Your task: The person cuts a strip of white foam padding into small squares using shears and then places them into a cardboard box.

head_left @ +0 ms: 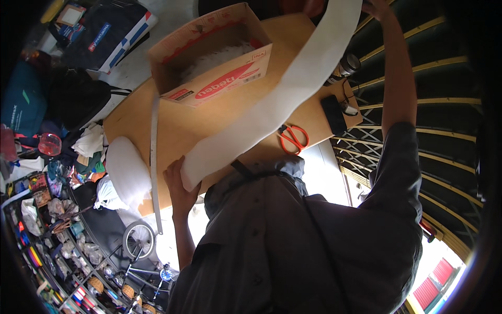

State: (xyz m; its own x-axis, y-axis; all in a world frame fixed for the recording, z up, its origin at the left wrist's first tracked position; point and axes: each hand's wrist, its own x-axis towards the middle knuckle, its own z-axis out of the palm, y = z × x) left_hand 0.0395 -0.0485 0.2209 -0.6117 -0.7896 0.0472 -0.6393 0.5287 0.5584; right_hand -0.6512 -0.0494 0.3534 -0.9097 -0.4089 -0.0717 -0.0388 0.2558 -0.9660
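A long, wide strip of thin white sheet material (272,107) stretches diagonally above the table, its exact material unclear. My left hand (180,183) grips its near end close to the table's front edge. At the upper right, with the arm reaching far out, my right hand (377,9) pinches the strip's far end, partly cut off by the picture's edge. Scissors with orange handles (294,140) lie just right of the strip, their blades mostly hidden. Left of my left hand are a long metal ruler (154,152) and a rounded pile of white sheet material (127,170).
An open cardboard box (214,78) holding white scraps stands on the wooden table (180,123). A black phone (333,115) and a jar (349,65) sit at the right edge, beside a folding metal gate (418,104). Crowded shelves (73,251) and a bicycle (139,239) are at left.
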